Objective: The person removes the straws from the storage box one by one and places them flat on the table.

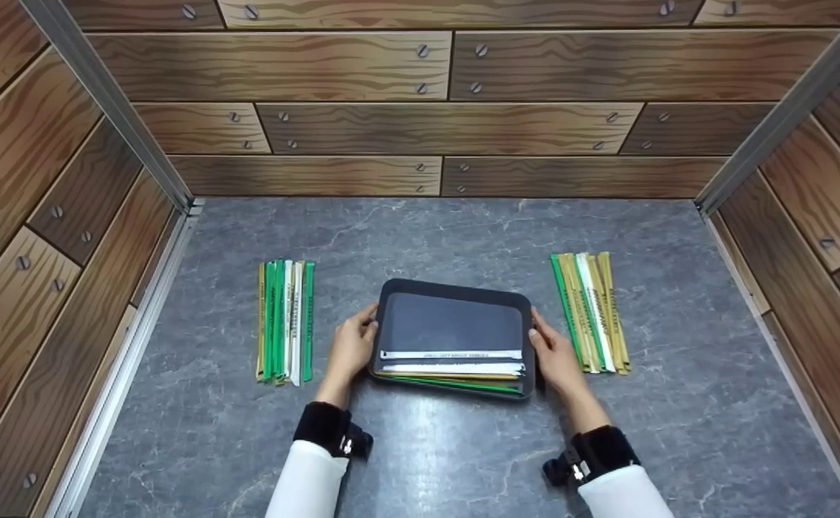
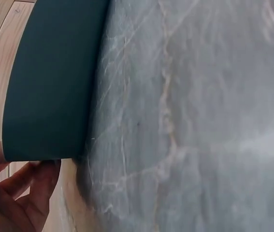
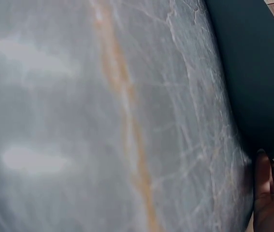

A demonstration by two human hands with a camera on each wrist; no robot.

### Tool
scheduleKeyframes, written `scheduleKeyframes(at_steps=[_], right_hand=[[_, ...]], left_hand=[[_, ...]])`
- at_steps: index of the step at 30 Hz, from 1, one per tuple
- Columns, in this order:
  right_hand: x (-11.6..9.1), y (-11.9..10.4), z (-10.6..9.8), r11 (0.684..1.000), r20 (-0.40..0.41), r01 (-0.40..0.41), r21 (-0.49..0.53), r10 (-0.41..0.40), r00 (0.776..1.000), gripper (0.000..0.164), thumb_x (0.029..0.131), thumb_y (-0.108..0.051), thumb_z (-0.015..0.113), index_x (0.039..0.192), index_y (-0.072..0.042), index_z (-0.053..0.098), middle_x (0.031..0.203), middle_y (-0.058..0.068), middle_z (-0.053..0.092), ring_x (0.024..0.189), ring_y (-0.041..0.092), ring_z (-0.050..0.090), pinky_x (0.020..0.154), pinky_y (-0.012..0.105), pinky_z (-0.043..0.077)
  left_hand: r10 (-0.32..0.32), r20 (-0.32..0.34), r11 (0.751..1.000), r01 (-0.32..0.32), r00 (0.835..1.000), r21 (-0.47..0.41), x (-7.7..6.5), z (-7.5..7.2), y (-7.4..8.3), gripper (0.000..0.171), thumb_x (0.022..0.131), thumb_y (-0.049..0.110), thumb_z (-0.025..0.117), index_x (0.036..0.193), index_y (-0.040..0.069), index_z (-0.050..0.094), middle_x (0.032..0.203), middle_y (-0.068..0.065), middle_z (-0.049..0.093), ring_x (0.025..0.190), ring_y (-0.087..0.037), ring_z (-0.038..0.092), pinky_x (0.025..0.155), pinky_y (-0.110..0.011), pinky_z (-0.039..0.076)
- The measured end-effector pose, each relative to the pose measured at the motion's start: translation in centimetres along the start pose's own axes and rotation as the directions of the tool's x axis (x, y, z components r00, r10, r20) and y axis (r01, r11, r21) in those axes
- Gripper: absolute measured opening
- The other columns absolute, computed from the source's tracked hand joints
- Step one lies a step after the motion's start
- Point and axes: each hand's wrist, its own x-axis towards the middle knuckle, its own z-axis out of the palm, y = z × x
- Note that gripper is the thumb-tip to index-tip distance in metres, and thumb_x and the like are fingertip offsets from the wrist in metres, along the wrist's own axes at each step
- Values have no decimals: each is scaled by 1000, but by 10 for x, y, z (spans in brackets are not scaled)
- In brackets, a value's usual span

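Note:
A dark rectangular tray [image 1: 455,316] is in the middle of the head view, turned slightly askew. Several long, slim printed packets [image 1: 452,369] in white, gold and green lie along its near side. At the tray's left end, my left hand [image 1: 353,345] grips the rim; the left wrist view shows those fingers [image 2: 42,186] at the tray's corner. My right hand [image 1: 555,354] holds the opposite end, its fingertips [image 3: 261,166] against the wall low down in the right wrist view. Whether the tray touches the table, I cannot tell.
Left of the tray, a row of green, gold and white packets [image 1: 286,320] lies on the grey marbled table [image 1: 448,460]. Another such row [image 1: 591,313] lies to the right. Wood-patterned panels [image 1: 362,129] stand at the back and both sides, with metal rails [image 1: 121,119] along the corners.

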Motion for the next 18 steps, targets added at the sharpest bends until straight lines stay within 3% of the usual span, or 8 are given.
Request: scheduleKeyframes(at_steps=[5,12,18], right_hand=[[0,0,1,1000,-2,-6,9,6,1000,52,106,-23,43,155,-15,29,155,20,30,141,39,29,112,50,26],[1,-3,3,1000,-8,2,16,-2,1000,51,106,-20,43,155,-13,30,155,20,29,141,38,28,113,48,26],[1,-9,1,1000,-4,16,-19,-16,1000,51,106,-16,44,154,-9,30,151,23,35,136,40,36,108,49,34]], left_hand=[[-16,4,1000,16,1000,-25,0,0,-2,37,97,6,58,134,9,62,110,-16,70,92,-26,68,80,-44,52],[-33,-42,997,30,999,-70,-1,1,-2,36,94,2,62,129,9,66,114,-16,69,101,-26,68,89,-43,50],[-39,-37,996,36,999,-83,-1,3,-2,37,95,2,61,131,9,65,122,-17,65,105,-28,66,88,-43,51]])
